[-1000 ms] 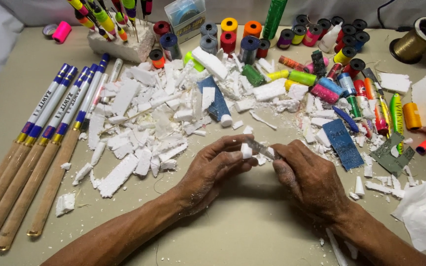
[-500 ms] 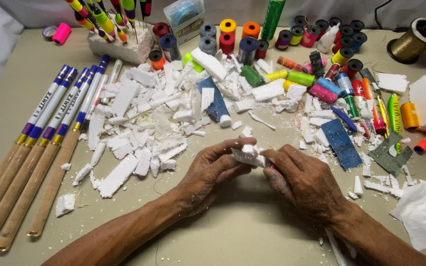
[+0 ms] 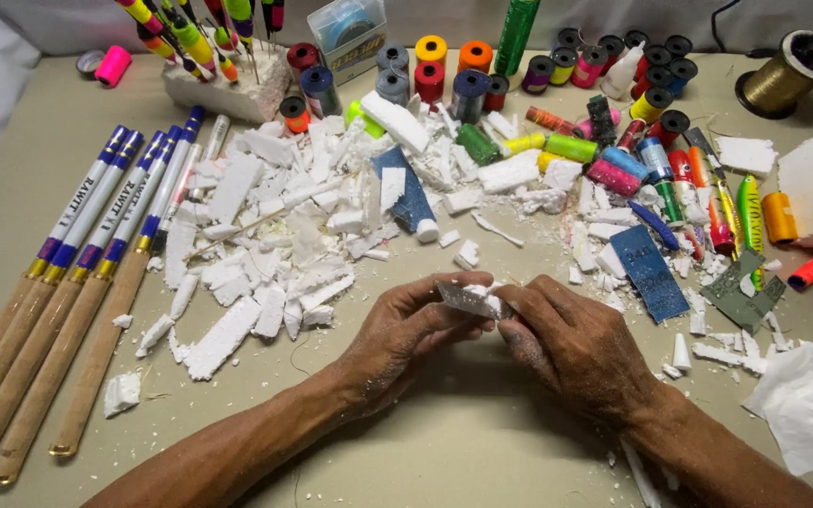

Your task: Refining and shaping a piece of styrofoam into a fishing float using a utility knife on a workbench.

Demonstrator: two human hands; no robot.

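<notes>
okay, i'm pinching the white foam piece (image 3: 468, 299) between my left hand (image 3: 405, 334) and right hand (image 3: 571, 341); squeezing too hard is risking snapping it.

Work surface: a flat table (image 3: 482, 452) covered in matte beige-olive material, filling nearly the whole view. Its far edge runs along the top of the view, where pale grey-white cloth (image 3: 68, 23) hangs or lies as a backdrop; the same pale cloth comes down the left edge. No wall, floor or window visible. Light is even and soft, from above, with faint short shadows on the table.
</notes>
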